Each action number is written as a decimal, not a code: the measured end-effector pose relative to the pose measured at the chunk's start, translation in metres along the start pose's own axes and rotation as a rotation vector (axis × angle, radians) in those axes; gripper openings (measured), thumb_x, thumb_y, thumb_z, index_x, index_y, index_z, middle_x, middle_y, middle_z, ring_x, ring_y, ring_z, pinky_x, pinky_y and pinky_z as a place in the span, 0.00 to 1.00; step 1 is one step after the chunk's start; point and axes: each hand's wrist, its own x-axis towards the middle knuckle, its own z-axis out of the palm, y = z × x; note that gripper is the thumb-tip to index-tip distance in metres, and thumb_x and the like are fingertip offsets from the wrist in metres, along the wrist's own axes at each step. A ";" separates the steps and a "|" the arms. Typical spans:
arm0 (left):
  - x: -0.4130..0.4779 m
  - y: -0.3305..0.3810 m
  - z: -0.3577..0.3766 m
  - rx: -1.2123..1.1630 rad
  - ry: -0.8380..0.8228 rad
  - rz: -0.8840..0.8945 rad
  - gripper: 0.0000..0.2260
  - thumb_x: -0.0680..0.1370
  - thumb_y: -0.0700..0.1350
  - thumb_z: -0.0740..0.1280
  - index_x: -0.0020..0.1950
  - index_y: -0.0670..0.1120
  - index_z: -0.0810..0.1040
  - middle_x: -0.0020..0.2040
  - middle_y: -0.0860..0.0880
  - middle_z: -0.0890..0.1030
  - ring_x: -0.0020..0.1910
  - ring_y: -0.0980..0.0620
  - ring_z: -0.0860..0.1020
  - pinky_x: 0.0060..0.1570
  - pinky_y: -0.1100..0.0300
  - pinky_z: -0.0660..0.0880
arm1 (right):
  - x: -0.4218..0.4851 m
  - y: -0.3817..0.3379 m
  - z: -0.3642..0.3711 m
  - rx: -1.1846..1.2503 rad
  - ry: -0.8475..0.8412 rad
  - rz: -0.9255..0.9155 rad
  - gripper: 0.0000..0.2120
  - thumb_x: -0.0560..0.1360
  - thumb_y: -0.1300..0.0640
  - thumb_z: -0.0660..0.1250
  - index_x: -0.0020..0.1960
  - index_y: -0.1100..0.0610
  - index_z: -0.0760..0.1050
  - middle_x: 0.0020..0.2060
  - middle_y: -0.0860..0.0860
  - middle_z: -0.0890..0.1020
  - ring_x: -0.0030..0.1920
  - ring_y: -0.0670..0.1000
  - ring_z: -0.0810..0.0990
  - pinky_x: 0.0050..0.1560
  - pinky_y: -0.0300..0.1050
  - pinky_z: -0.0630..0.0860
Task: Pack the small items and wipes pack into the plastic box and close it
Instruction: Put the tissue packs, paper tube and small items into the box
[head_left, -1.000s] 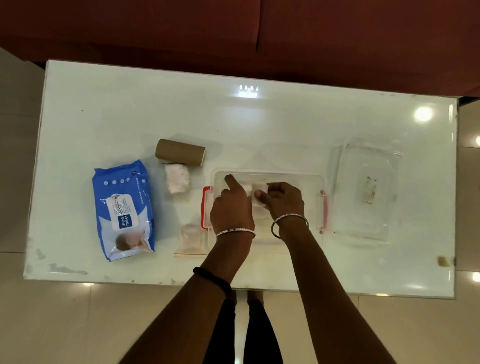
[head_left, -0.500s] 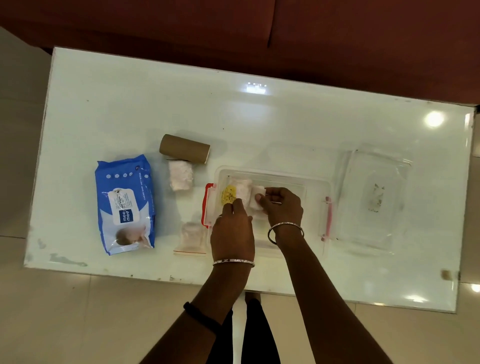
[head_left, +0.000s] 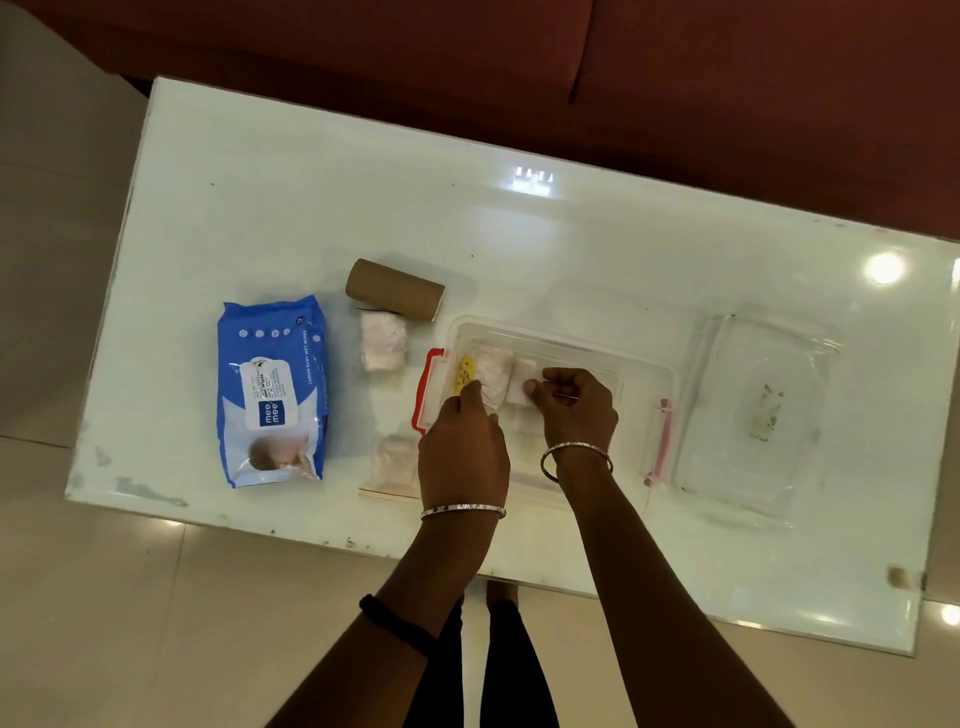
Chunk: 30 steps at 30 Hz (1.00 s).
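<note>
White glossy tabletop (head_left: 311, 218): clear plastic box (head_left: 644, 379) near front edge, lid (head_left: 753, 415) off towards the right edge. Both hands inside; right hand (head_left: 576, 410) pinching a white packet (head_left: 521, 382), left hand (head_left: 462, 452) steadying neighbours. Wipes pack (head_left: 270, 389) towards the left edge, unpacked. Advice: seat packets flat, leaving room

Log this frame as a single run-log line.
phase: packing | both hands arranging small packets in open box | wipes pack, cardboard tube, two pouches outside | lid off, right

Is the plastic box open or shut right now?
Open. The plastic box has no lid on; the clear lid lies flat on the table beside it, and both hands reach inside.
</note>
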 end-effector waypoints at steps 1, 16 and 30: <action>-0.002 -0.001 -0.005 -0.037 0.033 0.011 0.19 0.79 0.49 0.61 0.69 0.47 0.69 0.63 0.46 0.79 0.60 0.46 0.79 0.58 0.50 0.76 | -0.001 -0.001 -0.003 -0.002 0.022 0.008 0.11 0.68 0.54 0.76 0.49 0.57 0.82 0.38 0.49 0.84 0.34 0.36 0.78 0.36 0.23 0.71; 0.064 -0.086 -0.054 -0.426 0.352 -0.357 0.09 0.75 0.46 0.68 0.52 0.44 0.80 0.48 0.45 0.84 0.45 0.51 0.80 0.43 0.65 0.69 | -0.019 -0.118 0.016 -0.150 0.158 -0.729 0.04 0.72 0.62 0.69 0.46 0.57 0.81 0.39 0.50 0.84 0.38 0.48 0.81 0.43 0.40 0.78; 0.119 -0.105 -0.029 -0.365 0.048 -0.355 0.21 0.71 0.57 0.70 0.56 0.44 0.78 0.53 0.45 0.82 0.56 0.44 0.78 0.51 0.55 0.72 | 0.044 -0.149 0.119 -0.893 -0.474 -0.575 0.17 0.67 0.56 0.73 0.54 0.59 0.81 0.51 0.56 0.83 0.52 0.58 0.80 0.49 0.46 0.75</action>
